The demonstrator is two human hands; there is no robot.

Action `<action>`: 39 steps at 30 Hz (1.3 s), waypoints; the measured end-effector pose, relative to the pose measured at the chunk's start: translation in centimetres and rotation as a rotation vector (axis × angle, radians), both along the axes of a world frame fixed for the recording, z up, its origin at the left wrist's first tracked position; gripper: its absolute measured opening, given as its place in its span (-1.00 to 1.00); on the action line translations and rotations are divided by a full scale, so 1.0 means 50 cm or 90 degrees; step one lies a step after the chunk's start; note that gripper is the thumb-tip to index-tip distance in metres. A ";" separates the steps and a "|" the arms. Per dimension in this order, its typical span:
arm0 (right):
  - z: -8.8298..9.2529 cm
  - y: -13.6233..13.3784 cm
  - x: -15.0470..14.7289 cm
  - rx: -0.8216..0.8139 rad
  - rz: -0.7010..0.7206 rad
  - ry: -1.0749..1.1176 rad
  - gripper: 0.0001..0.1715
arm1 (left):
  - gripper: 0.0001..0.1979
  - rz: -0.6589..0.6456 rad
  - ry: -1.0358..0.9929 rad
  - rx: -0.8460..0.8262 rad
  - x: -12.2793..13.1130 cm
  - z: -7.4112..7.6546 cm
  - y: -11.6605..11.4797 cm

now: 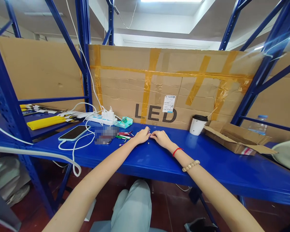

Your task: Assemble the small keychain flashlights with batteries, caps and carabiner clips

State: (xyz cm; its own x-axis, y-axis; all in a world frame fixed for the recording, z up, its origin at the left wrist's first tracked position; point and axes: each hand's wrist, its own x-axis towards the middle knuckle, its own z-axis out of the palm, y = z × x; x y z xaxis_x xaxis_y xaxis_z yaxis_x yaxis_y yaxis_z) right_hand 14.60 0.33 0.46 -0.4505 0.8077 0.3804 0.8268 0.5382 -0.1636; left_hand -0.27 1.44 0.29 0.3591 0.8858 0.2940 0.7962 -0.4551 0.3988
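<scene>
My left hand (142,135) is closed above the blue tabletop (159,158), pinching something small and shiny at its fingertips that I cannot make out. Just to its right, my right hand (160,138) has its fingers pressed together, fingertips close to the left ones; whatever they pinch is hidden or too small to name. A tiny dark piece (148,143) lies on the table between the wrists. Left of my left hand is a loose group of slim pens (123,136) in red, green and other colours.
At left lie a phone (74,132) with a white cable, a power strip (102,119) and a teal packet (124,122). Right of my hands stand a lidded paper cup (197,125) and an open cardboard box (228,138). Tall cardboard (125,87) backs the table between blue posts.
</scene>
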 end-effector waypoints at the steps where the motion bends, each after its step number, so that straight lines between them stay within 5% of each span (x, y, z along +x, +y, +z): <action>1: 0.001 0.000 0.000 0.000 0.002 0.010 -0.77 | -0.87 0.000 -0.009 0.000 0.000 -0.001 0.002; 12: -0.001 0.010 0.013 0.025 0.036 0.115 -0.85 | -0.95 -0.031 -0.146 0.043 0.005 -0.002 0.017; 15: 0.000 0.015 0.015 0.041 0.045 0.129 -0.71 | -0.89 -0.046 -0.169 0.064 0.004 0.003 0.017; 24: 0.005 0.006 0.009 0.022 0.114 0.002 -0.77 | -0.88 -0.115 -0.174 0.077 -0.006 -0.002 0.022; 39: 0.004 0.010 0.003 0.096 0.021 0.076 -0.72 | -0.88 -0.117 -0.194 0.066 0.000 0.000 0.023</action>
